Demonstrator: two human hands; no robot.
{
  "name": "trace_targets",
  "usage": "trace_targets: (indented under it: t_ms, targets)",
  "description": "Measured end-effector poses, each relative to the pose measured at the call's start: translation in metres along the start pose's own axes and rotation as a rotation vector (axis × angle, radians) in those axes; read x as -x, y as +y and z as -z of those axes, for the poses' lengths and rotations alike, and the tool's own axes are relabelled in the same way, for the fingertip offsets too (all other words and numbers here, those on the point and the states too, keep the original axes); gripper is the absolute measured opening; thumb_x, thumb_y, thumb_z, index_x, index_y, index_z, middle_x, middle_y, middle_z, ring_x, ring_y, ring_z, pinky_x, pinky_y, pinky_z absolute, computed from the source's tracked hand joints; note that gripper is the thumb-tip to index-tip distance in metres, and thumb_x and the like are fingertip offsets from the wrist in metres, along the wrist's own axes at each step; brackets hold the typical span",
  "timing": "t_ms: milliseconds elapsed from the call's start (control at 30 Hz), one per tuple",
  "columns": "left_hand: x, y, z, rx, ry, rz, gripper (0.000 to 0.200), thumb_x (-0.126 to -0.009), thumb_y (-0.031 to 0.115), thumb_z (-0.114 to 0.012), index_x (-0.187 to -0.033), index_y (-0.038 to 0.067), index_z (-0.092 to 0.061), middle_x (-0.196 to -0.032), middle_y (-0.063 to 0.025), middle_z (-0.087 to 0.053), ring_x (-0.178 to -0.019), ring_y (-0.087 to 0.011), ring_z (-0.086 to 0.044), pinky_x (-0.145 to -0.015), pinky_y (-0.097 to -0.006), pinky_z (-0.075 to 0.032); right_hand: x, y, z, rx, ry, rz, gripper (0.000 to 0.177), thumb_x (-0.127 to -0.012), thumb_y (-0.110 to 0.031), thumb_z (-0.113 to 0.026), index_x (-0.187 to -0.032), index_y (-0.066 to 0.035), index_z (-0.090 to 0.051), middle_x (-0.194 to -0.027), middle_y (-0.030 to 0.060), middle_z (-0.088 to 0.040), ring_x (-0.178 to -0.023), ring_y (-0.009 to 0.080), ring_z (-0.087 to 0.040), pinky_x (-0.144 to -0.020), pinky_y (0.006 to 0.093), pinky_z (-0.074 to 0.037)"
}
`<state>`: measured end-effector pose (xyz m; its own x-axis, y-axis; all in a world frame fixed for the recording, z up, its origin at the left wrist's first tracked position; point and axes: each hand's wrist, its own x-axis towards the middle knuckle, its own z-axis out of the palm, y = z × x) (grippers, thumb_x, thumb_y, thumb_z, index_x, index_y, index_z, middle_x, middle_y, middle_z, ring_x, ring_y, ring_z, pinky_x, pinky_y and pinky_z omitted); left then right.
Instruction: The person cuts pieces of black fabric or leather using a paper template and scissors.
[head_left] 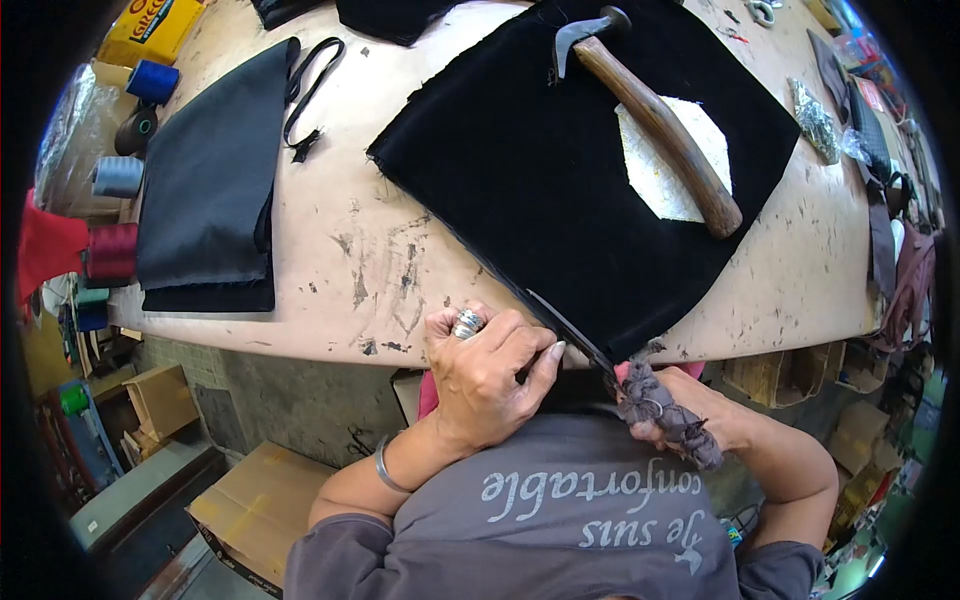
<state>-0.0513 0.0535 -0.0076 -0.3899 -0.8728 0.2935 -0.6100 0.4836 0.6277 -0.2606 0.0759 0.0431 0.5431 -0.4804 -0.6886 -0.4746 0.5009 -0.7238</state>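
A large black cloth (520,180) lies on the worktable, its near edge reaching the table's front. Scissors (575,330), with grey cloth wound around their handles, are in my right hand (690,395). Their blades point up and left along the cloth's lower edge. Close to the blade tips, my left hand (490,365) is closed, thumb against fingers, at the cloth's edge; the pinched part is mostly hidden. That hand wears a ring and a bracelet. On the cloth rest a wooden-handled hammer (660,135) and, partly beneath it, a whitish flat piece (655,180).
Folded dark cloth (205,190) lies at the left, beside a thin black strap (300,95). Thread spools (112,250) line the left edge. At the right are a small plastic bag (815,120) and hanging fabrics (905,280). A cardboard box (255,510) stands below left.
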Motion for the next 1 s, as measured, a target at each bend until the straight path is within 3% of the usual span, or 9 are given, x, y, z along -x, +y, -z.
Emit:
trace_targets:
  t_ms: [233,333,433,633,733,833,933,1000]
  targets:
    - [-0.001,0.000,0.000,0.046,0.015,-0.015,0.008,-0.065,0.009,-0.065,-0.067,0.011,-0.057,-0.059,-0.0004,-0.051,-0.059,-0.0178,-0.048,-0.067,-0.0325,-0.026,-0.005,0.020,0.000,0.155,0.072,0.252,0.039,-0.076,-0.030,-0.060,-0.088,0.006,-0.051,-0.077,0.0172,-0.057,-0.072,0.0293,-0.057,-0.067,0.0352,-0.043]
    - [-0.001,0.000,0.000,0.053,0.014,-0.009,0.009,-0.064,0.009,-0.065,-0.067,0.011,-0.057,-0.059,-0.0003,-0.051,-0.059,-0.0175,-0.048,-0.067,-0.0324,-0.026,-0.003,0.013,0.001,0.103,0.052,0.169,0.036,-0.075,-0.028,-0.061,-0.086,0.005,-0.051,-0.076,0.0169,-0.057,-0.071,0.0288,-0.057,-0.067,0.0352,-0.043]
    - [-0.001,0.000,0.000,0.057,0.017,-0.013,0.009,-0.063,0.008,-0.066,-0.066,0.011,-0.057,-0.060,-0.0002,-0.052,-0.059,-0.0173,-0.048,-0.067,-0.0324,-0.026,-0.004,0.011,-0.002,0.068,0.042,0.214,0.037,-0.076,-0.028,-0.061,-0.088,0.005,-0.051,-0.078,0.0174,-0.058,-0.073,0.0289,-0.058,-0.069,0.0349,-0.043]
    - [0.000,-0.001,0.001,0.077,0.006,-0.016,0.010,-0.062,0.008,-0.066,-0.065,0.011,-0.057,-0.060,0.0000,-0.052,-0.058,-0.0171,-0.047,-0.067,-0.0326,-0.026,-0.004,-0.021,0.001,-0.021,0.010,-0.060,0.040,-0.079,-0.033,-0.059,-0.092,0.005,-0.051,-0.082,0.0192,-0.057,-0.078,0.0289,-0.058,-0.073,0.0354,-0.044]
    - [0.000,-0.001,0.001,0.074,0.012,-0.014,0.010,-0.062,0.007,-0.066,-0.065,0.011,-0.057,-0.060,-0.0002,-0.052,-0.058,-0.0172,-0.047,-0.067,-0.0326,-0.026,-0.006,-0.021,0.001,0.033,0.000,-0.046,0.037,-0.079,-0.029,-0.059,-0.091,0.005,-0.052,-0.078,0.0185,-0.057,-0.076,0.0288,-0.058,-0.070,0.0346,-0.045]
    - [-0.001,0.000,0.001,0.070,0.015,-0.012,0.010,-0.061,0.009,-0.066,-0.066,0.011,-0.057,-0.061,0.0002,-0.051,-0.058,-0.0172,-0.047,-0.067,-0.0326,-0.026,-0.010,-0.002,-0.005,0.102,0.139,0.194,0.022,-0.068,-0.017,-0.059,-0.074,0.002,-0.050,-0.059,0.0044,-0.048,-0.048,0.0102,-0.048,-0.043,0.0256,-0.041]
    - [0.000,-0.001,0.003,0.058,-0.002,-0.001,0.011,-0.061,0.012,-0.066,-0.068,0.013,-0.058,-0.064,0.0012,-0.051,-0.061,-0.0169,-0.049,-0.067,-0.0325,-0.026,-0.009,-0.007,-0.008,0.002,0.140,0.149,0.018,-0.069,-0.014,-0.058,-0.074,0.001,-0.051,-0.060,0.0042,-0.049,-0.049,0.0107,-0.049,-0.044,0.0260,-0.042]
    - [0.001,-0.001,0.003,0.070,-0.003,0.013,0.011,-0.061,0.012,-0.066,-0.068,0.013,-0.057,-0.064,0.0011,-0.050,-0.061,-0.0170,-0.049,-0.067,-0.0326,-0.027,-0.012,-0.002,-0.010,0.084,0.179,0.294,0.019,-0.070,-0.015,-0.059,-0.074,0.001,-0.050,-0.060,0.0035,-0.049,-0.049,0.0101,-0.050,-0.044,0.0251,-0.042]
